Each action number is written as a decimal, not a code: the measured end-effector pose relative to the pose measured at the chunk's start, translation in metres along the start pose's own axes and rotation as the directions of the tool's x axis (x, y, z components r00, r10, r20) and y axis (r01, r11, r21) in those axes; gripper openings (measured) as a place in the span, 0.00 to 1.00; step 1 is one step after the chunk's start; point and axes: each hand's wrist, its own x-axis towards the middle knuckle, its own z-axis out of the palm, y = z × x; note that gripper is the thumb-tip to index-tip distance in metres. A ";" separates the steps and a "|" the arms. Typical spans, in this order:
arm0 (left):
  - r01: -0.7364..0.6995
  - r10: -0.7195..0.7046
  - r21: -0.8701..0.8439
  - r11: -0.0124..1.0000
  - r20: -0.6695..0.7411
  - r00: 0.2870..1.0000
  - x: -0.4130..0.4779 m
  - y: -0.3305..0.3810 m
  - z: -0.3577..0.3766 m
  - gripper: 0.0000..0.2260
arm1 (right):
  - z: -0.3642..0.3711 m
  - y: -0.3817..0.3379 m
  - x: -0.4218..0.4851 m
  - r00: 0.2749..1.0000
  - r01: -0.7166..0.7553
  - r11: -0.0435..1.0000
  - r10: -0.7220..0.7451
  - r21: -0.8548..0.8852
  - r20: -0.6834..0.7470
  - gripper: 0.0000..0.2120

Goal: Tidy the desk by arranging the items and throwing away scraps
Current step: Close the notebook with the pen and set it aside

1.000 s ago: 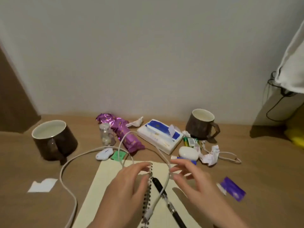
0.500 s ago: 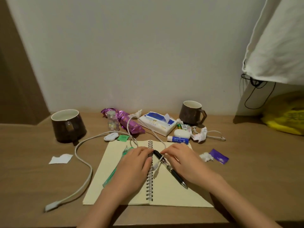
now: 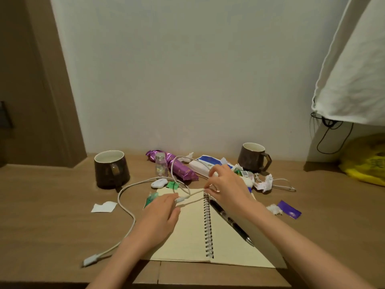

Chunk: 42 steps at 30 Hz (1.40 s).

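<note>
White charging cable (image 3: 125,202) looped across the wooden desk (image 3: 41,215), one plug end lying near the front edge, the other end pinched in the left hand (image 3: 160,213) over the open spiral notebook (image 3: 187,232). Right hand (image 3: 227,184) closed on the same cable a little farther along, just above the spiral binding. Black pen (image 3: 231,222) lying on the notebook's right page. Behind: purple snack wrapper (image 3: 179,168), small clear bottle (image 3: 160,167), tissue pack (image 3: 203,164) with blue top, two dark mugs (image 3: 110,170) (image 3: 253,156). Left of the cable, torn white paper scrap (image 3: 104,206); at right, crumpled paper (image 3: 263,183) and a purple sachet (image 3: 289,209). Printing on wrapper, pack and sachet too blurred to read.
</note>
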 end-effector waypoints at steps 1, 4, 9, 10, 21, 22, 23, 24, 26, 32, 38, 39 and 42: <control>0.033 -0.033 0.005 0.999 -0.003 0.999 0.000 -0.005 -0.002 0.18 | 0.005 -0.004 0.005 1.000 0.023 1.000 -0.023 -0.003 0.005 0.09; 0.135 -0.133 0.043 0.990 -0.047 0.990 0.001 -0.017 -0.003 0.16 | 0.022 -0.014 0.017 0.995 0.092 0.995 -0.093 0.028 0.043 0.09; 0.212 -0.202 0.087 0.973 -0.112 0.973 -0.001 -0.023 -0.002 0.10 | 0.034 -0.029 0.031 0.968 0.212 0.970 -0.225 0.120 0.111 0.20; 0.217 -0.207 0.086 0.972 -0.111 0.972 -0.001 -0.023 -0.001 0.12 | 0.035 -0.029 0.033 0.962 0.232 0.966 -0.245 0.113 0.122 0.20; 0.246 -0.245 0.117 0.962 -0.028 0.969 -0.004 -0.020 -0.003 0.23 | 0.053 -0.006 0.061 0.982 0.112 0.994 -0.112 0.008 0.154 0.12; 0.240 -0.240 0.110 0.964 -0.020 0.971 -0.005 -0.020 -0.003 0.23 | 0.054 -0.005 0.064 0.985 0.087 0.996 -0.088 0.011 0.148 0.12; 0.236 -0.236 0.098 0.967 -0.012 0.972 -0.005 -0.019 -0.004 0.23 | 0.056 -0.003 0.067 0.988 0.069 0.998 -0.070 0.008 0.141 0.11; 0.232 -0.232 0.084 0.969 -0.003 0.973 -0.005 -0.019 -0.004 0.23 | 0.057 -0.002 0.069 0.989 0.050 0.999 -0.050 0.001 0.138 0.11; 0.225 -0.226 0.050 0.973 0.013 0.974 -0.005 -0.018 -0.004 0.23 | 0.061 0.000 0.076 0.992 0.010 1.000 -0.008 -0.018 0.125 0.11; 0.184 -0.184 -0.037 0.982 0.017 0.983 -0.007 -0.020 -0.001 0.23 | 0.071 -0.001 0.087 0.994 -0.048 0.998 0.051 -0.028 0.097 0.12; 0.173 -0.172 -0.096 0.980 0.021 0.985 -0.010 -0.022 0.000 0.21 | 0.040 -0.001 0.070 0.990 -0.065 0.997 0.058 0.046 0.131 0.17; 0.158 -0.157 -0.101 0.982 0.020 0.987 -0.010 -0.022 0.000 0.21 | 0.030 -0.002 0.063 0.990 -0.067 0.996 0.058 0.065 0.131 0.18; 0.121 -0.119 -0.126 0.985 0.017 0.993 -0.011 -0.020 -0.001 0.19 | 0.000 -0.004 0.034 0.987 -0.083 0.991 0.067 0.108 0.147 0.16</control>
